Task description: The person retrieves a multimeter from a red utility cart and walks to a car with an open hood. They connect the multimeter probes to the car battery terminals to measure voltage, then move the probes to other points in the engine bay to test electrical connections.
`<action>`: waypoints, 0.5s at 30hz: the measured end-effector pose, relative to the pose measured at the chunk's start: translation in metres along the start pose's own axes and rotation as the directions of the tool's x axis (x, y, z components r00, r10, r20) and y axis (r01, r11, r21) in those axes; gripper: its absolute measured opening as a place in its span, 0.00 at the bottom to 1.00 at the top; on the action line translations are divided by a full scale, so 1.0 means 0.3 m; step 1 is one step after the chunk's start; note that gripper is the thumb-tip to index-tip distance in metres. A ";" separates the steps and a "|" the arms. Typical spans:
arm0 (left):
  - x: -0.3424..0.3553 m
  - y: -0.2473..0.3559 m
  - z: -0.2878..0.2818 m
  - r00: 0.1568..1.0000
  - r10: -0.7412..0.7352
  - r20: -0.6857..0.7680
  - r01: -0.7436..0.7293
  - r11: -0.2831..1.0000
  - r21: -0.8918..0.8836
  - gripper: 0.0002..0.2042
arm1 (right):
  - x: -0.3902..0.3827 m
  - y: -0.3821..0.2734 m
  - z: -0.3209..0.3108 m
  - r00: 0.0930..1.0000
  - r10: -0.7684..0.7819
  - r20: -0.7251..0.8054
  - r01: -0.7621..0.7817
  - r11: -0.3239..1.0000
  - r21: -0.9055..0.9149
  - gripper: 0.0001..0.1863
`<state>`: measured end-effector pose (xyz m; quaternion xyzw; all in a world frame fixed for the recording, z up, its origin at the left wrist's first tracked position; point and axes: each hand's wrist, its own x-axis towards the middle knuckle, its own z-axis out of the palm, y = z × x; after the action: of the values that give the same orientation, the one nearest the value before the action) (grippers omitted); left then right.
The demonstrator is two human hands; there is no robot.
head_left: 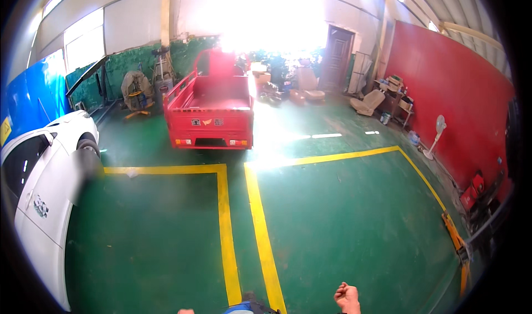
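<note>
Plainly, the person stands at the near side of the workshop with both forearms low. The right hand [346, 296], bare, hangs above the smooth green painted floor [343, 231], fingers curled into a loose fist; I see nothing in its grasp. Only a sliver of the left hand [186, 311] shows at the near edge, so I cannot tell how far its fingers are spread or whether it has hold of anything. Nearest to the hands, and apart from them, are the straight yellow painted stripe on the left [228, 247] and its partner, the slanting yellow painted stripe on the right [267, 247], both running away from the person across the floor.

Those stripes turn corners at the far end, presumably to mark out parking bays. The red metal cargo vehicle [209, 126] is beyond them, its tailgate facing us; the white car [61, 192] is along the left. The white pedestal fan [440, 125] stands close by the tall red wall [443, 92], probably to stay out of the way.

Counting up: two hands, one car, one cargo vehicle, one fan, one brown panelled door [337, 56] at the far side, and two loose beige seats, one far [309, 84], one farther right [367, 102].
</note>
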<state>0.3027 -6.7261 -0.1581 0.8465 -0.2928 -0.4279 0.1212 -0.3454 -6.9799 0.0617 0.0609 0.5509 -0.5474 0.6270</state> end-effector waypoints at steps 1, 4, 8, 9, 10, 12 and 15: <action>0.018 0.256 -0.093 0.980 -0.200 -0.002 0.198 0.974 -0.110 0.20 | 0.067 -0.038 0.025 0.999 -0.031 -0.028 0.030 0.999 -0.018 0.21; 0.326 0.875 -0.149 0.981 0.131 -0.146 -0.108 0.981 0.159 0.19 | 0.164 -0.242 0.128 0.980 -0.100 -0.171 0.109 0.993 0.042 0.19; 0.574 1.360 -0.248 0.937 0.263 -0.231 -0.241 0.963 0.121 0.17 | 0.426 -0.344 0.273 0.881 -0.454 0.135 0.395 0.546 -0.739 0.10; 0.645 1.463 -0.236 0.924 0.288 -0.252 -0.267 0.957 0.112 0.17 | 0.496 -0.382 0.326 0.891 -0.439 0.121 0.390 0.600 -0.698 0.10; 0.693 1.551 -0.220 0.922 0.284 -0.262 -0.265 0.958 0.105 0.17 | 0.569 -0.413 0.380 0.900 -0.422 0.107 0.383 0.652 -0.654 0.10; 0.762 1.709 -0.197 0.917 0.282 -0.284 -0.264 0.959 0.100 0.17 | 0.761 -0.487 0.469 0.927 -0.365 0.085 0.344 0.740 -0.578 0.10; 1.068 1.631 -0.133 0.963 0.162 -0.215 -0.120 0.974 0.195 0.12 | 0.836 -0.638 0.968 0.873 -0.480 -0.080 0.272 0.618 -0.738 0.08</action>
<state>0.2908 -7.3109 -0.1204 0.8746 -0.3739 -0.2892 0.1077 -0.3601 -7.4076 0.0844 -0.2276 0.7974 -0.4003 0.3900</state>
